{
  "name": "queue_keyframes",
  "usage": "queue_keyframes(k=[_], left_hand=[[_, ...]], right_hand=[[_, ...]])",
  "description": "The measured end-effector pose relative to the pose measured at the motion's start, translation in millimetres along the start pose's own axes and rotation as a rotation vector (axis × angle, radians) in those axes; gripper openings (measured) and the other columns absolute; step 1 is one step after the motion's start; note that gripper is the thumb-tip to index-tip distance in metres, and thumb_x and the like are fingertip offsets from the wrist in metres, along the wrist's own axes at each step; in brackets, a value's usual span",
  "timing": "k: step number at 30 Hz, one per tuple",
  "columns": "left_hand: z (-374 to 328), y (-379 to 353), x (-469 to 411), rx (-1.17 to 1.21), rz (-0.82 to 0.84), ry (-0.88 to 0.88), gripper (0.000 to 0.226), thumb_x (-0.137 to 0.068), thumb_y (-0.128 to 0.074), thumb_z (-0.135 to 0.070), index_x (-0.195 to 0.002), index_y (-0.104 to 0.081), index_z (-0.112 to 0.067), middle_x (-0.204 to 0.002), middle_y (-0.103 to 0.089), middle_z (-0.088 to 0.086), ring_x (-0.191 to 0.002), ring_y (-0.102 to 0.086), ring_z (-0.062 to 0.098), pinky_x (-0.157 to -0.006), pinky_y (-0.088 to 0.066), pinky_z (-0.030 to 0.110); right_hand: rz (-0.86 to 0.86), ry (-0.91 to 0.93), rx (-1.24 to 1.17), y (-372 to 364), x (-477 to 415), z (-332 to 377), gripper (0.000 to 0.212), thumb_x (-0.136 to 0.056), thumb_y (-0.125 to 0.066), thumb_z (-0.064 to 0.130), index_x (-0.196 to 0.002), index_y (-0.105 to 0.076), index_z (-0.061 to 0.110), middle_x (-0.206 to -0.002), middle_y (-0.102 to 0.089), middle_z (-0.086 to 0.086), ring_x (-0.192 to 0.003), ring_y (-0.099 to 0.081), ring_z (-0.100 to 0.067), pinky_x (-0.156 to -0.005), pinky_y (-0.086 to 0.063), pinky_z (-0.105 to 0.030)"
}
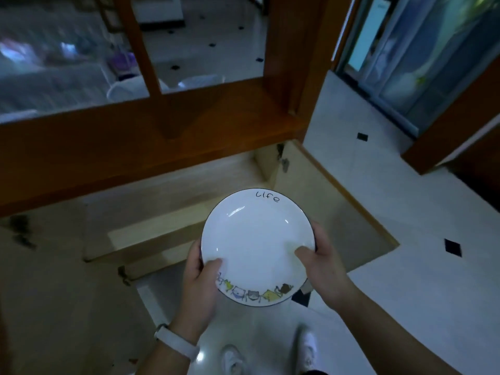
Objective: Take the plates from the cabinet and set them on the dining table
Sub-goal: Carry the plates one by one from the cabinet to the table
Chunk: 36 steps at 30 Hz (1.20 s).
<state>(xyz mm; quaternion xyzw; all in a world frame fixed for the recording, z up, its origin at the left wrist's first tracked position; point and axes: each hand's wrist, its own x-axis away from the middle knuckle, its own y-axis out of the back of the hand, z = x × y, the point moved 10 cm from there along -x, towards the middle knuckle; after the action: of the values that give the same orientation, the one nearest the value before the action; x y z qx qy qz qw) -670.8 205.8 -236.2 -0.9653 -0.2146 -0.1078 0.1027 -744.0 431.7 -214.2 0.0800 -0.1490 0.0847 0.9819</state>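
Observation:
A round white plate [257, 239] with a dark rim, the word "Life" at its far edge and small cartoon figures along its near edge, is held level in front of me. My left hand [198, 280] grips its left edge, thumb on top. My right hand [320, 262] grips its right edge, thumb resting on the plate's inside. Just beyond the plate stands the low wooden cabinet [140, 147] with both doors swung open; its pale inner shelf [162, 228] shows no other plates from here. The dining table is out of sight.
The open left cabinet door [48, 288] and open right cabinet door [332, 209] flank me. White tiled floor [405, 293] with small black diamonds spreads to the right. A glass door [405, 63] is at the far right. My white shoes [305, 347] are below.

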Motion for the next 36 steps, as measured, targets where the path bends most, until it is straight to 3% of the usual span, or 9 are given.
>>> queue_keyframes(k=[3,5,8,11,16,19,24,31,36], left_hand=[[-19,-39,17,0.007,0.050,-0.006,0.045,-0.079,-0.060,-0.005,-0.118,-0.062,-0.027,-0.104,-0.074,-0.010,-0.093,-0.069,0.011,-0.064,-0.055,0.021],[-28,-68,27,0.026,0.086,-0.001,0.051,-0.072,-0.056,-0.013,-0.120,-0.062,-0.028,-0.110,-0.073,-0.005,-0.098,-0.069,0.014,-0.069,-0.055,0.026],[-34,-120,46,0.020,0.167,0.005,0.052,-0.072,-0.055,-0.015,-0.120,-0.063,-0.031,-0.114,-0.072,-0.002,-0.102,-0.069,0.020,-0.078,-0.055,0.038],[-35,-176,68,0.001,0.237,0.002,0.049,-0.074,-0.055,-0.015,-0.118,-0.064,-0.033,-0.116,-0.072,0.000,-0.104,-0.068,0.025,-0.082,-0.054,0.044],[-23,-282,114,-0.007,0.346,0.025,0.048,-0.074,-0.056,-0.014,-0.117,-0.065,-0.034,-0.115,-0.073,-0.001,-0.105,-0.069,0.024,-0.087,-0.053,0.046],[-11,-343,144,-0.010,0.405,0.031,0.042,-0.087,-0.052,-0.001,-0.115,-0.067,-0.030,-0.112,-0.074,0.000,-0.102,-0.070,0.023,-0.087,-0.052,0.043],[14,-429,191,-0.050,0.520,0.061,0.043,-0.093,-0.045,0.003,-0.119,-0.064,-0.026,-0.111,-0.074,0.002,-0.101,-0.070,0.025,-0.082,-0.053,0.041],[32,-539,255,-0.093,0.742,0.081,0.044,-0.092,-0.043,0.007,-0.117,-0.065,-0.021,-0.108,-0.075,0.005,-0.097,-0.070,0.022,-0.082,-0.052,0.038],[49,-606,292,-0.137,0.931,0.111,0.044,-0.092,-0.041,0.007,-0.116,-0.066,-0.021,-0.108,-0.075,0.005,-0.094,-0.070,0.021,-0.078,-0.053,0.036]], right_hand=[[-0.037,0.014,-0.071,39,23,14,0.049,-0.078,-0.048,0.005,-0.119,-0.056,0.032,-0.103,-0.069,0.015,-0.095,-0.067,-0.009,-0.066,-0.056,-0.024],[-0.058,0.022,-0.123,68,37,22,0.057,-0.072,-0.049,0.013,-0.122,-0.055,0.039,-0.108,-0.069,0.013,-0.097,-0.067,-0.010,-0.071,-0.058,-0.030],[-0.102,0.062,-0.184,117,58,31,0.057,-0.070,-0.051,0.015,-0.115,-0.055,0.049,-0.109,-0.067,0.017,-0.096,-0.067,-0.007,-0.072,-0.056,-0.030],[-0.160,0.086,-0.235,175,80,33,0.056,-0.069,-0.051,0.014,-0.116,-0.055,0.044,-0.108,-0.068,0.015,-0.098,-0.067,-0.010,-0.074,-0.055,-0.030],[-0.269,0.093,-0.290,284,125,17,0.054,-0.070,-0.053,0.016,-0.119,-0.054,0.040,-0.110,-0.069,0.007,-0.101,-0.067,-0.017,-0.074,-0.054,-0.030],[-0.343,0.095,-0.310,346,155,3,0.053,-0.072,-0.054,0.016,-0.120,-0.054,0.040,-0.111,-0.070,0.004,-0.100,-0.067,-0.018,-0.071,-0.053,-0.027],[-0.460,0.104,-0.295,434,204,-20,0.052,-0.089,-0.050,0.003,-0.120,-0.052,0.044,-0.109,-0.070,0.006,-0.097,-0.068,-0.018,-0.068,-0.053,-0.027],[-0.694,0.086,-0.332,527,281,-50,0.049,-0.090,-0.050,0.007,-0.123,-0.050,0.043,-0.104,-0.070,0.005,-0.090,-0.069,-0.018,-0.066,-0.054,-0.029],[-0.890,0.063,-0.344,570,327,-73,0.048,-0.090,-0.050,0.008,-0.119,-0.050,0.046,-0.097,-0.071,0.011,-0.086,-0.069,-0.013,-0.065,-0.052,-0.024]])
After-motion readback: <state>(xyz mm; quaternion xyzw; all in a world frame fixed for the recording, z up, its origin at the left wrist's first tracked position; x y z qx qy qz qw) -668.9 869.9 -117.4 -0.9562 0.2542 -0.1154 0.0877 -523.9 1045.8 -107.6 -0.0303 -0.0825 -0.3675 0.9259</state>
